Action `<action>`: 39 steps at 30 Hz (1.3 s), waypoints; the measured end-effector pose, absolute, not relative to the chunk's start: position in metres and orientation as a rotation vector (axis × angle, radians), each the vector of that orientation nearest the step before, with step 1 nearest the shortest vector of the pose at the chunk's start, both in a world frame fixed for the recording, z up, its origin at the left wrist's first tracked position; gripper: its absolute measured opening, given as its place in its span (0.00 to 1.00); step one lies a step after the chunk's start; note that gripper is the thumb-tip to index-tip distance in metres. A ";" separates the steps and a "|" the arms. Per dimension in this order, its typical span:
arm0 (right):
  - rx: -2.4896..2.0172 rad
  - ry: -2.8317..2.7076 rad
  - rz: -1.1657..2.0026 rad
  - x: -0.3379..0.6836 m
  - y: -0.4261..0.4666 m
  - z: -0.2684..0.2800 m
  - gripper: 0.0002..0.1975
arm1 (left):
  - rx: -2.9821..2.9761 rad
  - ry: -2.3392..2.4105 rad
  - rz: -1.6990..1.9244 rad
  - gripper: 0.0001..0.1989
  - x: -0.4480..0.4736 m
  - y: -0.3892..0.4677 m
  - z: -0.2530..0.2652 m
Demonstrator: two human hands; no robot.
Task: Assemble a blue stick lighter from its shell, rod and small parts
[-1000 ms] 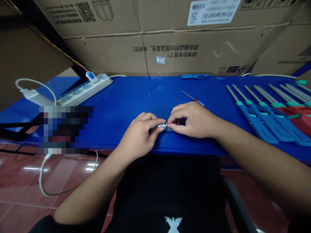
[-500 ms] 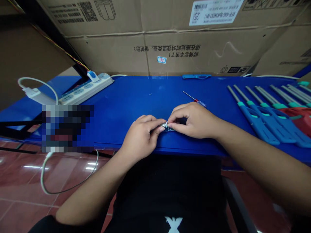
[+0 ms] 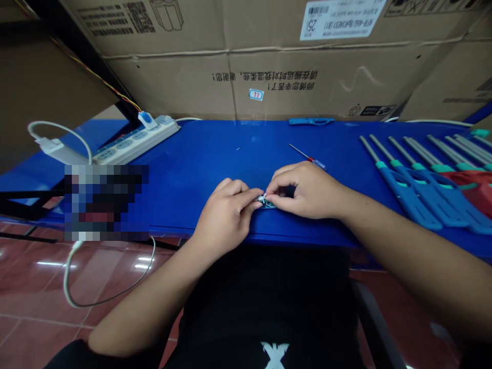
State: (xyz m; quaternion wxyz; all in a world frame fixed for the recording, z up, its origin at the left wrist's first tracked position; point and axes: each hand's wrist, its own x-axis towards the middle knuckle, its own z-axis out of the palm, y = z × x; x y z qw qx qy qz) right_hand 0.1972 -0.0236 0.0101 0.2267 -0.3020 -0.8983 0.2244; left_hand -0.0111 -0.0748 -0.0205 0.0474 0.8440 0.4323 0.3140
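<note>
In front of me, low over the near part of the blue table, both hands meet at an opened long-nosed lighter with teal and white inner parts. My left hand is closed, its thumb and forefinger pinching the silver metal end of the lighter. My right hand is closed too, thumb and forefinger pinched at a small white piece beside that end. Most of the lighter lies hidden under my fingers. Beyond my right hand lies a screwdriver with a clear handle and red collar.
Several blue and red long-nosed lighters lie in a row at the right. Another blue piece lies against the cardboard box at the back. On the left are a white power strip, cables and a blurred-out object.
My left hand has shifted and turned slightly, its fingers closer over the metal end. My right hand has hardly moved.
</note>
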 end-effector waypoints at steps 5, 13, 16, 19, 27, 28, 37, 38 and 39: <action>-0.795 -2.547 0.531 0.203 -0.022 0.014 0.08 | 2.570 1.288 0.939 0.12 -0.013 -0.074 -0.020; -0.444 -2.706 -0.084 0.210 -0.013 0.008 0.10 | 2.538 1.251 0.906 0.12 -0.016 -0.073 -0.019; -0.375 -2.727 -0.175 0.209 -0.012 0.008 0.13 | 2.527 1.249 0.887 0.11 -0.016 -0.072 -0.018; -0.347 -2.759 -0.213 0.207 -0.012 0.009 0.13 | 2.513 1.241 0.870 0.12 -0.016 -0.072 -0.016; -0.300 -2.779 -0.208 0.205 -0.012 0.010 0.12 | 2.479 1.247 0.851 0.15 -0.016 -0.074 -0.013; -0.292 -2.791 -0.218 0.204 -0.012 0.011 0.13 | 2.489 1.246 0.835 0.15 -0.017 -0.073 -0.012; -0.324 -2.842 -0.194 0.201 -0.008 0.013 0.12 | 2.359 1.301 0.879 0.15 -0.035 -0.058 -0.009; -0.331 -2.843 -0.180 0.201 -0.008 0.013 0.12 | 2.342 1.316 0.878 0.15 -0.036 -0.057 -0.010; -0.337 -2.842 -0.161 0.202 -0.008 0.013 0.12 | 2.328 1.321 0.861 0.15 -0.037 -0.056 -0.010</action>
